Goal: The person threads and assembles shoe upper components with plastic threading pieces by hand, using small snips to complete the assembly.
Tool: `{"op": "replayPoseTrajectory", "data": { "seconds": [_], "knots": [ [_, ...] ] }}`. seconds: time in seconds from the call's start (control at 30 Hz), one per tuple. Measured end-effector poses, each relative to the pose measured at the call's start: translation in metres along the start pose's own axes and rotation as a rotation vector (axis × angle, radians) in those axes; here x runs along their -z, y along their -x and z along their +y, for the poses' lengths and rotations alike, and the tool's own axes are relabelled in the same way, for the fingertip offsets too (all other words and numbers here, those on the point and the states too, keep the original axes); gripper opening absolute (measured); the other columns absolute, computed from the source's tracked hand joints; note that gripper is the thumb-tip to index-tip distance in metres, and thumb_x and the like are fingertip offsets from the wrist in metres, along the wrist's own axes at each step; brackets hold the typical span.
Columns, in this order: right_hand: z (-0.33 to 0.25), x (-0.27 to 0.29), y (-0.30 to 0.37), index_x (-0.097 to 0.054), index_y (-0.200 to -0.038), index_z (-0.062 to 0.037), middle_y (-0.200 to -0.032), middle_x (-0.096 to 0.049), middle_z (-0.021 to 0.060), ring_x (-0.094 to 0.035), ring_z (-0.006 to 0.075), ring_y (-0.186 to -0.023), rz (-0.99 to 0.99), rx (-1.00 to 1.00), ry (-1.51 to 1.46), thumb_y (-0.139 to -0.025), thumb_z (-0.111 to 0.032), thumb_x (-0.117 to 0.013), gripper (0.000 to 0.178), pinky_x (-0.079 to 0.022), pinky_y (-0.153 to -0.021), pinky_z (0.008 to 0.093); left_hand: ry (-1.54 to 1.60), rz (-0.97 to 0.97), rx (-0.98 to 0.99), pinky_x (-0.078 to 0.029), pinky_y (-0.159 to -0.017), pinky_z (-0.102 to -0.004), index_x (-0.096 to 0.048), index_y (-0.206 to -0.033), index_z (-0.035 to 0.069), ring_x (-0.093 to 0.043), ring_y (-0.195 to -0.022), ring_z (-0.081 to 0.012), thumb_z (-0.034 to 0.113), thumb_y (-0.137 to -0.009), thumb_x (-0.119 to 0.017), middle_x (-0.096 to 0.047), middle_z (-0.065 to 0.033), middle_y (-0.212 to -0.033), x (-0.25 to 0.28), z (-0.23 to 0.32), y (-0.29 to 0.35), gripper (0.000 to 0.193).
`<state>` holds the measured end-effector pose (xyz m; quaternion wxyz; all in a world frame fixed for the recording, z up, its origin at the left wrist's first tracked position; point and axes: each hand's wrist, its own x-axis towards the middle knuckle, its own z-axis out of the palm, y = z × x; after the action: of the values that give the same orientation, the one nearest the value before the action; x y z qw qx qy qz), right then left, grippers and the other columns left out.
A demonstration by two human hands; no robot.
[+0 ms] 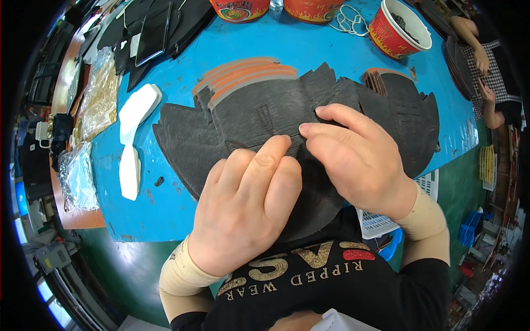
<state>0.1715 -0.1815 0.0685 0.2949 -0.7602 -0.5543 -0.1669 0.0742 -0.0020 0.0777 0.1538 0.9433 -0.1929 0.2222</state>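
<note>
A dark grey mesh fabric piece (259,113) with jagged edges lies on the blue table (171,204) right in front of me. My left hand (248,207) presses down on its near part, fingers bent and fingertips on a seam. My right hand (359,157) pinches the fabric beside it, thumb and forefinger meeting at the same seam. Orange and grey strips (248,74) show under the fabric's far edge. A second dark cut piece (411,124) lies to the right.
Two white foam pieces (135,129) lie at the left. Red paper bowls (395,27) stand at the far edge, next to white cord (348,22). Black flat parts (149,30) are stacked far left, clear bags (99,99) beside them. Another person's arms (486,71) are at the right.
</note>
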Motion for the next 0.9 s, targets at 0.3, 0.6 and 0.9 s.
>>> {"op": "replayPoseTrajectory", "data": {
  "seconds": [0.3, 0.6, 0.9],
  "knots": [
    [-0.002, -0.003, 0.005, -0.057, -0.103, -0.0015, -0.099, -0.065, 0.0115, -0.062, 0.0329, -0.094, 0.107, -0.079, -0.075, -0.068, 0.010, -0.067, 0.038, -0.054, -0.077, 0.0364, 0.362, 0.179, 0.068, -0.045, -0.068, -0.0304, -0.058, -0.097, 0.001, -0.055, -0.078, -0.0215, 0.001, -0.077, -0.063, -0.059, -0.0153, -0.108, 0.009, -0.003, 0.007, 0.020],
    [-0.089, 0.007, 0.005, -0.051, -0.102, -0.0009, -0.099, -0.062, 0.0070, -0.061, 0.0101, -0.091, 0.181, -0.677, -1.540, -0.086, 0.004, -0.064, 0.021, -0.050, -0.082, 0.0240, 0.870, 0.428, 0.298, -0.039, -0.065, -0.0247, -0.067, -0.099, 0.004, -0.048, -0.074, -0.0148, -0.001, -0.081, -0.067, -0.055, -0.0046, -0.090, 0.013, 0.038, 0.047, 0.019],
    [-0.096, 0.006, 0.027, -0.045, -0.098, -0.0040, -0.092, -0.060, 0.0095, -0.060, 0.0138, -0.086, 0.146, -0.749, -1.680, -0.089, 0.005, -0.056, 0.017, -0.049, -0.078, 0.0291, 0.701, 0.424, 0.145, -0.039, -0.060, -0.0246, -0.069, -0.100, 0.004, -0.049, -0.069, -0.0133, -0.010, -0.070, -0.070, -0.052, -0.0025, -0.083, 0.018, 0.055, 0.070, 0.033]
  ]
}}
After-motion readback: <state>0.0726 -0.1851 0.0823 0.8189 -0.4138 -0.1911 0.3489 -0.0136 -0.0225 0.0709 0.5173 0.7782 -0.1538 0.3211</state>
